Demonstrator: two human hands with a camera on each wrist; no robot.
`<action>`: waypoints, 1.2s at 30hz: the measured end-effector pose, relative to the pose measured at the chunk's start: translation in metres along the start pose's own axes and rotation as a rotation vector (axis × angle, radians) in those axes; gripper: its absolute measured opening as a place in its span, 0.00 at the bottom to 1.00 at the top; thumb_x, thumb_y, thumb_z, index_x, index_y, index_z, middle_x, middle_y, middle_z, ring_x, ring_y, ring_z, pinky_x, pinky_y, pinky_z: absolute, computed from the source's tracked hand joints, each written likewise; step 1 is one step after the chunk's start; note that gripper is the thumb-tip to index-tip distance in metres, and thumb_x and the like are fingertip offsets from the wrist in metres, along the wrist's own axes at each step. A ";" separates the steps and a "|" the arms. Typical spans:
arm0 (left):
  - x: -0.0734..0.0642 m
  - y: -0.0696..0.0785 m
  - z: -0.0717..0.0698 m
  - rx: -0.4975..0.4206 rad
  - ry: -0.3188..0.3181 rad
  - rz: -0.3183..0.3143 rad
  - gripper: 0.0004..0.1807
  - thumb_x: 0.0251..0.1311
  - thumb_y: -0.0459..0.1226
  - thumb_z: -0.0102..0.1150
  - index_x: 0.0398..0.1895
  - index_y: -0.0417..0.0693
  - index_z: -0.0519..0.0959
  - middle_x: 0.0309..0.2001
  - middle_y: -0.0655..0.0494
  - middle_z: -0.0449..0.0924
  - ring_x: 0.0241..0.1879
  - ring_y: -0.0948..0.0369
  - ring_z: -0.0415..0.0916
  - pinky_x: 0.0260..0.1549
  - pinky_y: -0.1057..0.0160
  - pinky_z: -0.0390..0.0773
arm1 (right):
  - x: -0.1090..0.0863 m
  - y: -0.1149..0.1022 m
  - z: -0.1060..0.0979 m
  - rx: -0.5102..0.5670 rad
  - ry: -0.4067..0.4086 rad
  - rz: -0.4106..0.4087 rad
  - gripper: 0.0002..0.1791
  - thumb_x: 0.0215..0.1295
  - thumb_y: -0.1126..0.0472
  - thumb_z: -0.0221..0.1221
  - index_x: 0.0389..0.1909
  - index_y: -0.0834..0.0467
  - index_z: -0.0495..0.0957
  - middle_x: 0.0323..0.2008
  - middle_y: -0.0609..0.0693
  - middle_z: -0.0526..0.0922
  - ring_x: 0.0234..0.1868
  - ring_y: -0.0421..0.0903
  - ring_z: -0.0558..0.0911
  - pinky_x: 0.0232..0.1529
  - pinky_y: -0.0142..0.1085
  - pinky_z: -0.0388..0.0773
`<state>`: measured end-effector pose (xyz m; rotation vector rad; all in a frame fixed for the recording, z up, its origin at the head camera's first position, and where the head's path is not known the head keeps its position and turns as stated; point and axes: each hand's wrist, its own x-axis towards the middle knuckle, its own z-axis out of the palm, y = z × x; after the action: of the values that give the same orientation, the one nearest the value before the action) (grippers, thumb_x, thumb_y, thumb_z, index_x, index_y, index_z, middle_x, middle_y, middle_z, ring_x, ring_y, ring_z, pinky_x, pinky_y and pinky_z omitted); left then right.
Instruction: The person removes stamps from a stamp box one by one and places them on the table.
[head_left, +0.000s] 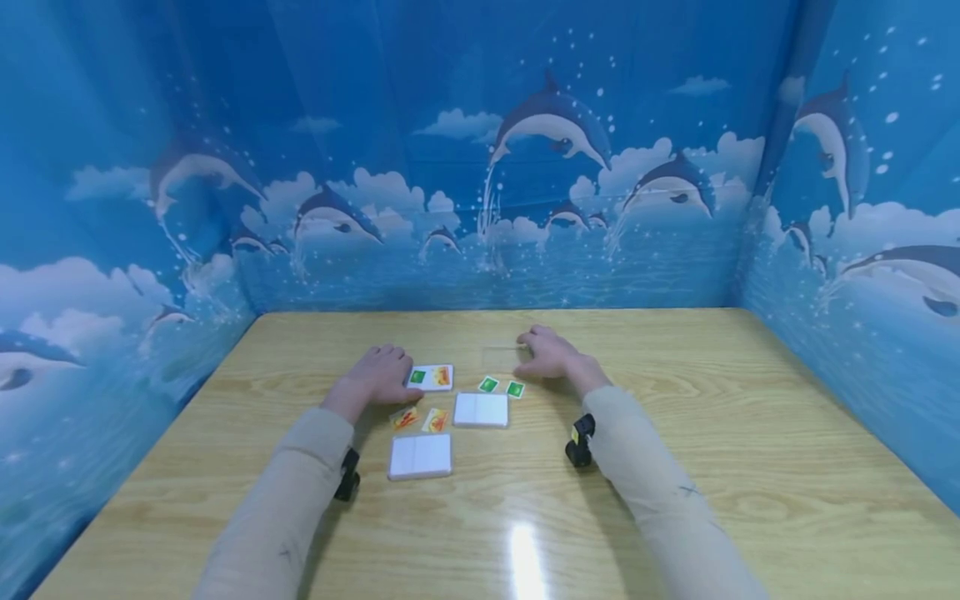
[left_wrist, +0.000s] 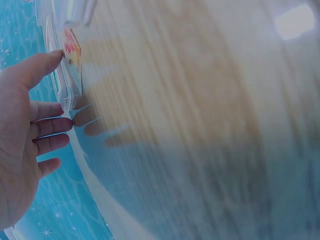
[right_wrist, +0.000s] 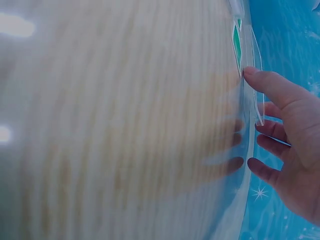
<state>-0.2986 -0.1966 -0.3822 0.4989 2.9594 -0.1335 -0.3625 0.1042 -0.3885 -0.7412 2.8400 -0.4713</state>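
Note:
My left hand (head_left: 381, 375) grips the left end of a flat white plastic box (head_left: 431, 377), thumb along the near edge and fingers at the far edge. Inside this box show a green square and an orange picture piece. To the right, my right hand (head_left: 550, 354) holds a clear plastic lid (head_left: 498, 358) by its right end. In the right wrist view the thumb and index finger stand either side of the clear lid (right_wrist: 258, 90), which is slightly tilted. Two green square pieces (head_left: 489, 384) (head_left: 515, 389) lie just in front of the lid.
Two orange picture pieces (head_left: 405, 417) (head_left: 435, 420) lie in front of the left hand. Nearer stand two more flat white boxes (head_left: 481, 410) (head_left: 420, 457), each with two blank sections. The wooden table (head_left: 675, 367) ends against a blue dolphin curtain (head_left: 420, 208) at the back and sides.

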 end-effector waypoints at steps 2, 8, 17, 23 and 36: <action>0.000 0.000 0.000 0.002 0.003 0.000 0.37 0.56 0.61 0.51 0.56 0.39 0.71 0.54 0.42 0.70 0.56 0.47 0.65 0.58 0.45 0.60 | -0.001 0.002 0.000 0.004 0.000 0.000 0.38 0.56 0.47 0.62 0.65 0.58 0.63 0.65 0.60 0.59 0.63 0.57 0.62 0.62 0.50 0.59; 0.000 0.000 0.000 -0.010 -0.001 0.000 0.37 0.56 0.60 0.51 0.56 0.39 0.71 0.55 0.42 0.70 0.56 0.47 0.64 0.59 0.45 0.59 | -0.003 0.005 -0.002 0.012 -0.028 0.012 0.37 0.55 0.46 0.62 0.64 0.58 0.64 0.63 0.60 0.62 0.61 0.56 0.64 0.61 0.50 0.62; -0.001 0.000 0.000 -0.012 0.003 0.007 0.37 0.56 0.60 0.51 0.56 0.38 0.71 0.54 0.41 0.70 0.55 0.47 0.65 0.58 0.45 0.60 | -0.001 0.005 -0.003 0.021 -0.054 0.020 0.35 0.55 0.47 0.63 0.62 0.57 0.67 0.61 0.59 0.63 0.60 0.55 0.65 0.60 0.50 0.62; 0.000 0.000 0.000 -0.014 0.004 0.004 0.37 0.56 0.60 0.51 0.56 0.39 0.71 0.55 0.42 0.70 0.56 0.47 0.65 0.58 0.46 0.60 | 0.000 0.005 -0.003 0.007 -0.066 0.022 0.35 0.56 0.46 0.63 0.62 0.57 0.67 0.62 0.60 0.62 0.62 0.56 0.63 0.61 0.50 0.61; -0.001 0.000 0.001 -0.011 0.018 0.007 0.36 0.56 0.60 0.51 0.55 0.39 0.72 0.53 0.43 0.71 0.54 0.47 0.66 0.57 0.47 0.61 | -0.002 0.002 -0.004 0.012 -0.048 0.009 0.39 0.55 0.45 0.63 0.64 0.58 0.64 0.61 0.59 0.63 0.61 0.55 0.64 0.61 0.50 0.62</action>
<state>-0.2972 -0.1969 -0.3829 0.5114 2.9745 -0.1122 -0.3625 0.1085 -0.3852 -0.7268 2.7930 -0.4621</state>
